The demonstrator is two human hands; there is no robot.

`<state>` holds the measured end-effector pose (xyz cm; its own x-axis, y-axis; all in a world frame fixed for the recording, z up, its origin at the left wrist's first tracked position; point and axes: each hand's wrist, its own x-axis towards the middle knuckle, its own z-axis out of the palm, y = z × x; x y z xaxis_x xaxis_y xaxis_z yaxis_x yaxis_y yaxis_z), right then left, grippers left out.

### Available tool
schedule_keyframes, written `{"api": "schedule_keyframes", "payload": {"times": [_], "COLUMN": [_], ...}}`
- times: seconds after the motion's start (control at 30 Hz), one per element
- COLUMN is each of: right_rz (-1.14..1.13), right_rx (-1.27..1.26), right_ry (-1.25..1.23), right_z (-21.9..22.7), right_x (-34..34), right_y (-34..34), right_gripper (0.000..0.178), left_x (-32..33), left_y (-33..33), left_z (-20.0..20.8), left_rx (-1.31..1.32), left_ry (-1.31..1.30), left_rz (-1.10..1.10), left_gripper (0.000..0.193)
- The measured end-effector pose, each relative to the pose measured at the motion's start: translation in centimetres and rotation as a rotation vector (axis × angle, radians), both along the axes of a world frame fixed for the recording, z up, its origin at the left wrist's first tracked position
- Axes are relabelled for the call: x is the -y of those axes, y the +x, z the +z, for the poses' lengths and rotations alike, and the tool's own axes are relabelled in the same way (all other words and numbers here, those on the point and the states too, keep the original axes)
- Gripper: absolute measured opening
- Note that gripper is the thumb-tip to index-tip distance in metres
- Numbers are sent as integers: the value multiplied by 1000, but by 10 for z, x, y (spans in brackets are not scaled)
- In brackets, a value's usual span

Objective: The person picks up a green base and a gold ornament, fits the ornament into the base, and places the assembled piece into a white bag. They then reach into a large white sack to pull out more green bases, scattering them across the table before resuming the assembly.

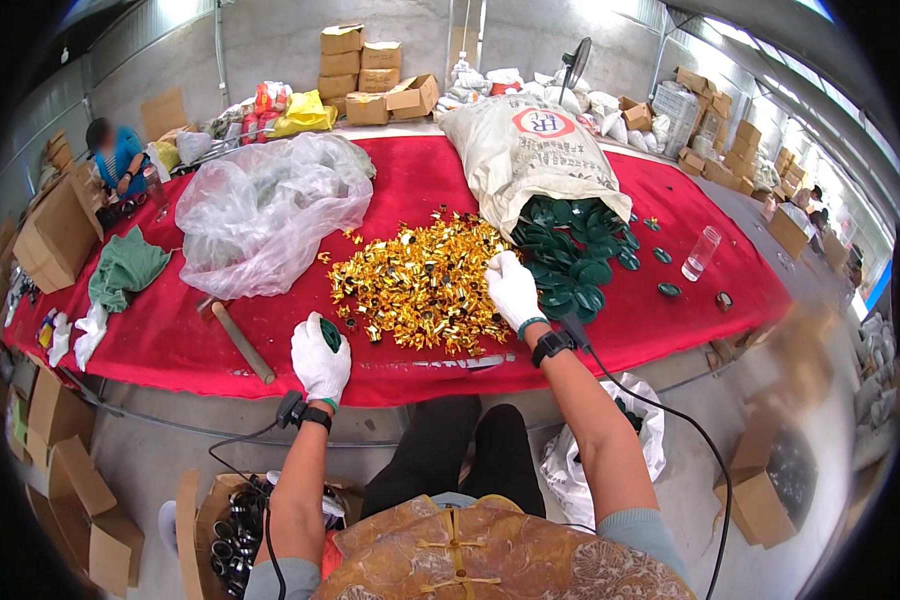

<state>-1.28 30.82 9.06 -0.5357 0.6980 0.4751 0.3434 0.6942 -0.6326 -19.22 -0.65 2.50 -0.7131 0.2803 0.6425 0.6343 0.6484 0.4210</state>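
My left hand (320,362), in a white glove, is closed around a dark green round disc (330,335) near the front edge of the red-covered table. My right hand (512,290), gloved too, reaches to the right side of a heap of shiny gold clip-like pieces (420,285). Its fingers are drawn together at the tips, and what they hold, if anything, is too small to tell. Just right of that hand, many green discs (570,255) spill from a white woven sack (530,150) lying on its side.
A hammer (240,340) lies left of my left hand. Behind it sits a clear plastic bag (270,210); a green cloth (130,265) is farther left. A clear bottle (702,253) stands at right. Below are a carton of dark round parts (232,540) and a white bag (610,440).
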Motion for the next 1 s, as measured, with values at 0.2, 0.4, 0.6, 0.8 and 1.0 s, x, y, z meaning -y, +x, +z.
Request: {"api": "schedule_keyframes", "payload": {"times": [0.2, 0.4, 0.6, 0.8, 1.0], "right_rz": [115, 476, 372, 362, 298], "right_rx": [197, 163, 417, 315, 8], "right_ry": [190, 707, 904, 742, 350], "right_z": [-14, -14, -20, -20, -24], "right_x": [-2, 42, 42, 28, -14], "right_y": [18, 12, 0, -15, -25], "right_gripper": [39, 31, 12, 12, 13], "left_x": [-6, 0, 2, 20, 8], "left_y": [2, 0, -7, -36, 29], "left_z": [1, -3, -10, -14, 56], "left_rx": [13, -11, -85, 731, 1277], "left_ry": [0, 71, 172, 876, 1093], "left_rz": [-3, -29, -125, -391, -671], "left_gripper": [60, 57, 55, 33, 38]}}
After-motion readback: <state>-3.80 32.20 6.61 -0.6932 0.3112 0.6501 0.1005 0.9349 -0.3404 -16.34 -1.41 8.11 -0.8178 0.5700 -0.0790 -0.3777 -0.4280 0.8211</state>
